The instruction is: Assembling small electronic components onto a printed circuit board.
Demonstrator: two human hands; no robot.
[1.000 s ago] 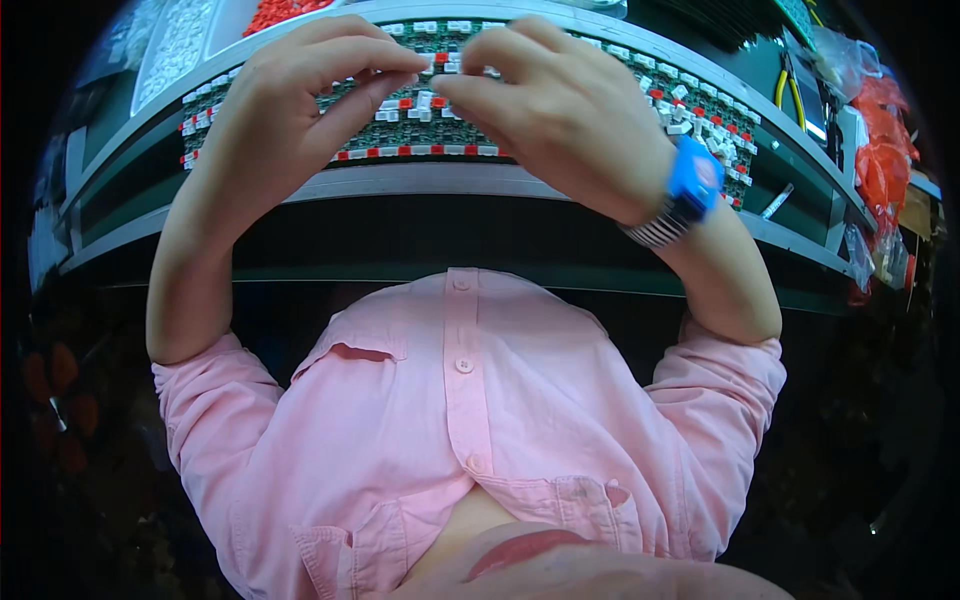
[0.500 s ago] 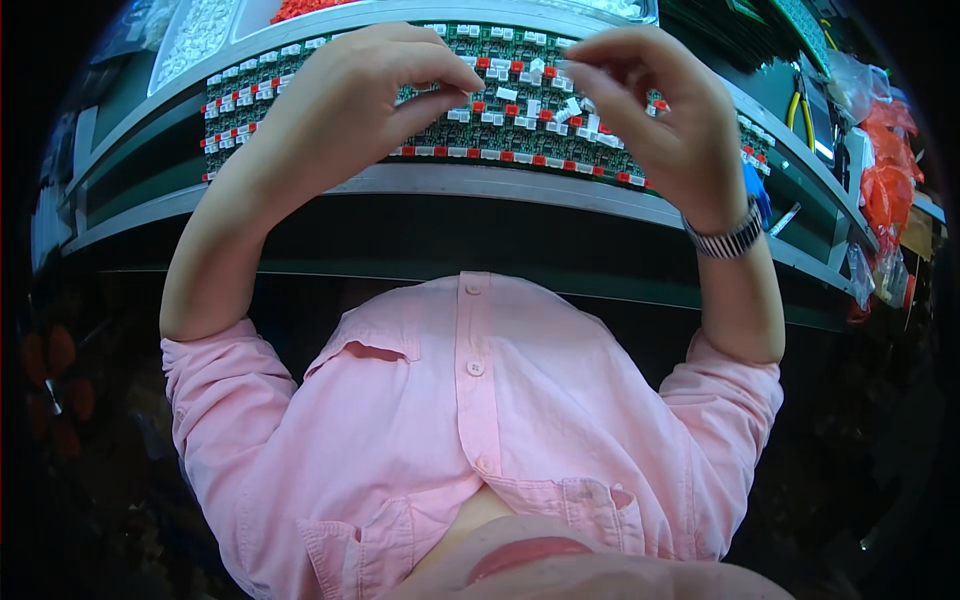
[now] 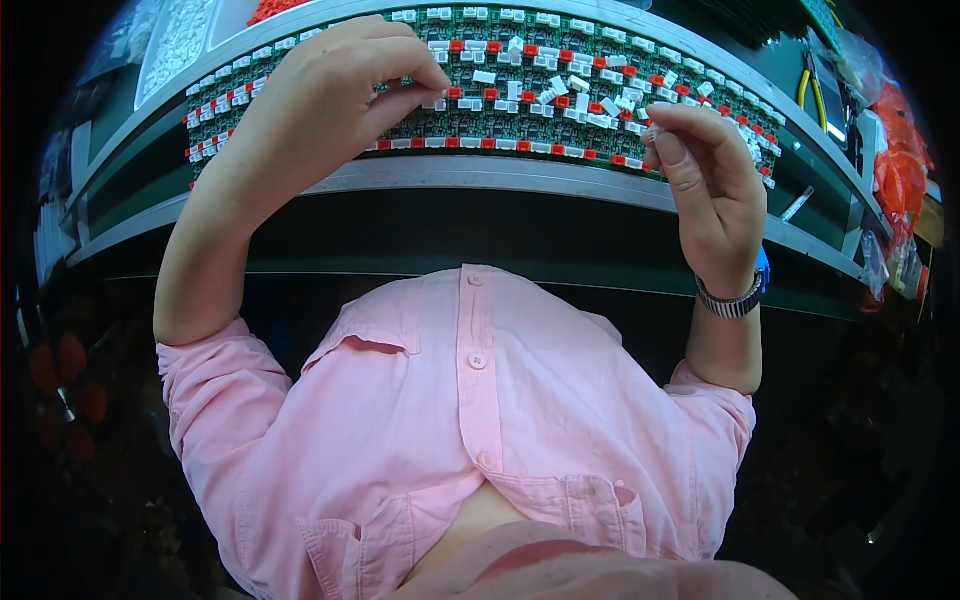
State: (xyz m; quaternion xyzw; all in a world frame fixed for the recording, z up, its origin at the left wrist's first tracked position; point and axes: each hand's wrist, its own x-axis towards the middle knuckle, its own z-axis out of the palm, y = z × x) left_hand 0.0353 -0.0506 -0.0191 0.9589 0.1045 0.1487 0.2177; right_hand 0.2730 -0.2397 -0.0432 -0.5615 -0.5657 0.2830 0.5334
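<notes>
Green circuit boards [image 3: 465, 118] lie in a wide panel across the bench, with rows of white and red connectors along them. My left hand [image 3: 345, 85] is over the left half of the panel. Its thumb and forefinger pinch together beside a red connector [image 3: 455, 93]; anything between the tips is hidden. At the panel's right front edge, my right hand [image 3: 722, 195] is raised with thumb and forefinger closed together. Something small and pale may be at those fingertips, too small to make out. Between the hands, loose white connectors [image 3: 552, 92] lie scattered on the boards.
A metal rail [image 3: 480, 172] runs along the panel's front. At the back left are a tray of white parts [image 3: 180, 45] and some red parts [image 3: 272, 9]. Yellow-handled pliers [image 3: 812, 90] and a red plastic bag [image 3: 895, 150] are at the right.
My right hand has moved right and toward me, away from the loose white connectors, and its fingers have closed together. My left hand has shifted slightly left, still pinched.
</notes>
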